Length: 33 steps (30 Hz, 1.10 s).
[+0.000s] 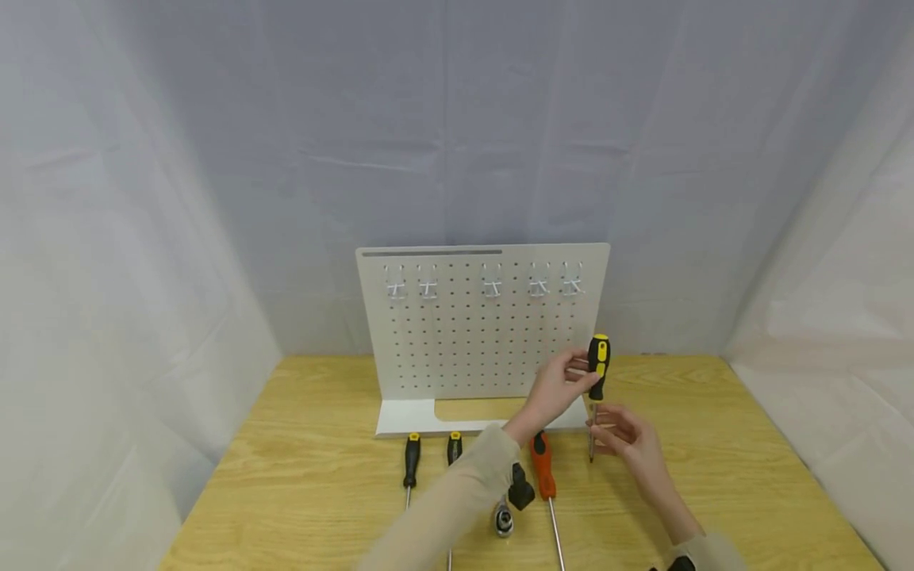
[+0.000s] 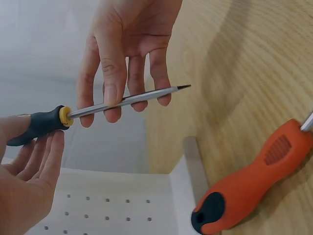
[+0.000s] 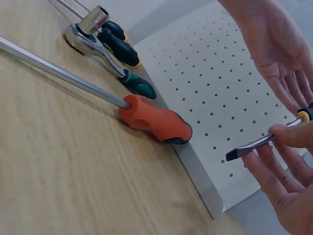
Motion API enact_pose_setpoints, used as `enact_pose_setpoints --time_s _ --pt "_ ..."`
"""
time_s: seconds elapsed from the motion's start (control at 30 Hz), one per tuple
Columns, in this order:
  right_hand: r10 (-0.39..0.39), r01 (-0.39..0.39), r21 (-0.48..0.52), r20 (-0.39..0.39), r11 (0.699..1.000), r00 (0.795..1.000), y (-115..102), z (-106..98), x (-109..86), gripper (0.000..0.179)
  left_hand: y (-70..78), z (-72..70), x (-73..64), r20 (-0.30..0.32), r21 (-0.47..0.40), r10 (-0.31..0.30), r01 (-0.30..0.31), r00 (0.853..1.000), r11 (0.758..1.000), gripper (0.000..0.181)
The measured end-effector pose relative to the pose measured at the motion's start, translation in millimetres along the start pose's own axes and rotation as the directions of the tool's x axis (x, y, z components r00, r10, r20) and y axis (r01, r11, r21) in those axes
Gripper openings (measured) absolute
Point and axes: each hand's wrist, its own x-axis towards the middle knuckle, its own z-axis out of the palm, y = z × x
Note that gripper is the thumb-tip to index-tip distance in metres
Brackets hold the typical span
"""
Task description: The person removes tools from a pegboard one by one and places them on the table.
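Note:
A flat-tipped screwdriver [image 1: 598, 361] with a black and yellow handle is held upright, tip down, at the right end of the white pegboard [image 1: 471, 341]. My left hand [image 1: 560, 385] pinches its handle between thumb and fingers. Lower down, my right hand [image 1: 631, 444] pinches the metal shaft [image 2: 132, 99] with the thumb on one side and the fingers on the other. In the right wrist view the dark flat tip [image 3: 232, 155] sticks out past the right fingers, above the table.
Several white hooks [image 1: 492, 281] sit along the pegboard's top. On the wooden table [image 1: 300, 476] lie an orange screwdriver [image 1: 543, 468], a ratchet wrench [image 1: 503, 519] and two black-handled screwdrivers, one at left [image 1: 412, 460] and another [image 1: 455, 448] partly under my left sleeve.

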Motion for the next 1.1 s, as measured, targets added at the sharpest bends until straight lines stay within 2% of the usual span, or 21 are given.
enact_pose_setpoints --time_s 0.3,0.43,0.53,0.63,0.87,1.1 --pt "0.156 -0.155 -0.085 0.001 0.984 0.988 2.8 -2.4 -21.8 0.041 -18.1 10.3 -15.0 0.008 -0.025 -0.071 0.072 0.997 0.997 0.038" --pt "0.233 -0.231 -0.09 0.011 0.969 0.972 5.1 -3.0 -29.1 0.043 -27.6 16.2 -22.2 0.004 -0.036 -0.117 0.117 0.993 0.992 0.037" --pt "0.286 -0.281 -0.086 0.046 0.956 0.957 7.5 -4.9 -35.0 0.045 -33.2 20.2 -28.2 -0.004 -0.012 -0.142 0.142 0.99 0.99 0.036" --pt "0.304 -0.296 -0.09 0.093 0.951 0.948 11.2 -7.9 -41.0 0.046 -37.4 23.4 -34.9 -0.004 0.029 -0.173 0.173 0.985 0.984 0.037" --pt "0.278 -0.266 -0.084 0.238 0.96 0.931 18.2 -15.8 -51.2 0.045 -48.5 31.1 -45.6 -0.019 0.077 -0.223 0.224 0.975 0.972 0.039" --pt "0.29 -0.273 -0.098 0.312 0.957 0.905 21.4 -18.4 -58.4 0.044 -56.8 36.0 -54.0 -0.031 0.115 -0.243 0.245 0.97 0.963 0.033"
